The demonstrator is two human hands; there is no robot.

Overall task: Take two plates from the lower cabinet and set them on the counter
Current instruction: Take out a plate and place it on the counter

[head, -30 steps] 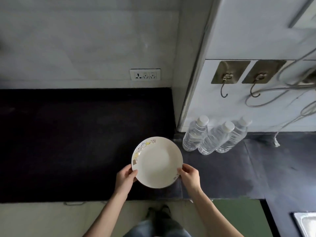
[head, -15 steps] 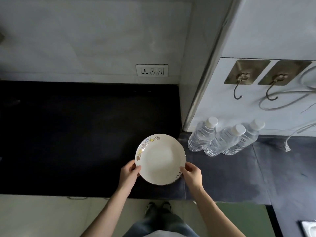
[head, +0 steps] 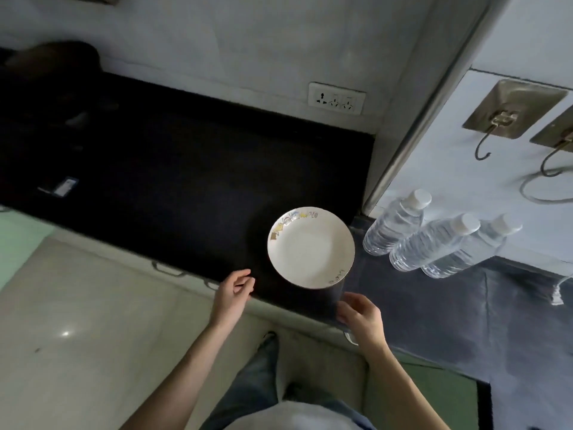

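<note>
A white plate (head: 311, 247) with small coloured pictures along its rim lies flat on the black counter (head: 173, 187), close to the counter's front edge. My left hand (head: 233, 295) hovers just left of and below the plate, fingers loosely curled, holding nothing. My right hand (head: 359, 315) is just below the plate's lower right rim, also loosely curled and empty. Neither hand touches the plate. Only one plate is in view.
Three clear water bottles (head: 434, 243) lie side by side right of the plate. A wall socket (head: 336, 99) sits behind the counter. Metal hooks (head: 496, 125) hang on the right wall panel. Cabinet handles (head: 167, 270) show under the counter edge.
Both hands held the plate by its rim; now they have let go and drawn back toward me. The plate stays on the counter. The camera has tilted and swung left.
</note>
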